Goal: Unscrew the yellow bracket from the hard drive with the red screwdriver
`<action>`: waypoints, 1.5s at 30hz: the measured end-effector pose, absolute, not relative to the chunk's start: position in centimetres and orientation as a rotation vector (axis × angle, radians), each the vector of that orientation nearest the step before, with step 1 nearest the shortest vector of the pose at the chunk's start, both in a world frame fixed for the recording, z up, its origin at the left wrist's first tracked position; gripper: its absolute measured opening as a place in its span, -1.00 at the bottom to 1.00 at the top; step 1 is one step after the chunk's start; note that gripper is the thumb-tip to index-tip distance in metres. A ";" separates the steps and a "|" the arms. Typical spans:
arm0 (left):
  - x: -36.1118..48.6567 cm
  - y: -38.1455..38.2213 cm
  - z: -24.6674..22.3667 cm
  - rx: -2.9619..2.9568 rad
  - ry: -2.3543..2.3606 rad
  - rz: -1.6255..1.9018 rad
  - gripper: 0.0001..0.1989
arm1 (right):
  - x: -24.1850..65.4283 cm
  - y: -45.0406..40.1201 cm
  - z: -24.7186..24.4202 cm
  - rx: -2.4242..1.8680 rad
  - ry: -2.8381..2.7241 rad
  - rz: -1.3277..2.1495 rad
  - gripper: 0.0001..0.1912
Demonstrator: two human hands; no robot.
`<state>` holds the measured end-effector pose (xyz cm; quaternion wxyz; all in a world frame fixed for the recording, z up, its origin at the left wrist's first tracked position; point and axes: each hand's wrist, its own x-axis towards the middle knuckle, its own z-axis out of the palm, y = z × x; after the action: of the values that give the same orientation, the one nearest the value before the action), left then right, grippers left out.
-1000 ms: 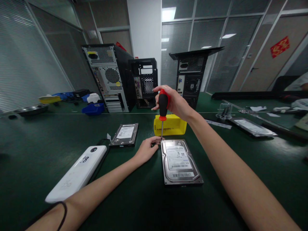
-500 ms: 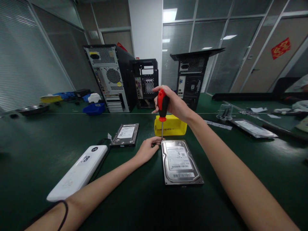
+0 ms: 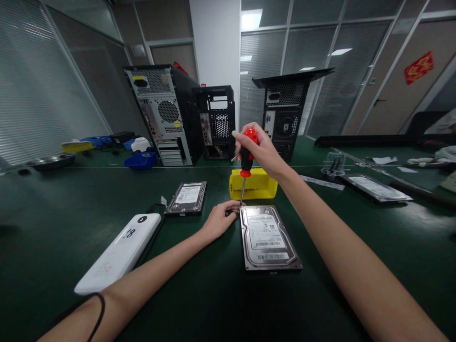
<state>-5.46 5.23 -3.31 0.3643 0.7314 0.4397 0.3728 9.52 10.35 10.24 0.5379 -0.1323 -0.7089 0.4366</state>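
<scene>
A silver hard drive (image 3: pixel 267 237) lies label up on the dark green table in front of me. My right hand (image 3: pixel 258 145) grips a red and black screwdriver (image 3: pixel 246 164) by its handle. Its shaft slants down, with the tip at the drive's far left corner. Beside that corner rests my left hand (image 3: pixel 221 219), fingers bent in close to the screwdriver tip; what they pinch, if anything, is too small to see. Just behind the drive stands a yellow bin (image 3: pixel 254 184).
A second hard drive (image 3: pixel 187 197) and a white power bank (image 3: pixel 119 254) with a cable lie to the left. Computer cases (image 3: pixel 167 114) stand at the back. On the right are a clear cup (image 3: pixel 334 164) and another hard drive (image 3: pixel 377 187). A blue bin (image 3: pixel 140 160) sits farther left.
The screwdriver handle has tipped to the right, and my right hand has changed its grip around it. The tip stays at the drive's corner. My left hand looks unmoved.
</scene>
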 end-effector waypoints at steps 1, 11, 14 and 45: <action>-5.5 5.3 -3.3 1.881 1.130 0.960 -0.62 | 9.6 10.4 10.3 -0.307 -1.681 1.087 -0.70; -5.3 5.2 -3.3 1.875 1.129 0.970 -0.63 | 9.5 10.3 10.2 -0.208 -1.719 1.103 -0.73; -5.4 5.3 -3.3 1.876 1.129 0.971 -0.63 | 9.3 10.2 10.4 -0.231 -1.726 1.108 -0.74; -5.2 5.1 -2.8 1.878 1.167 0.921 -0.63 | 9.9 10.4 10.5 -0.277 -1.744 1.262 -0.77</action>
<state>-5.24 5.05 -2.83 0.3645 0.7301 0.4536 0.3582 9.89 10.35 10.48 0.4669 -0.1128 -0.7106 0.5141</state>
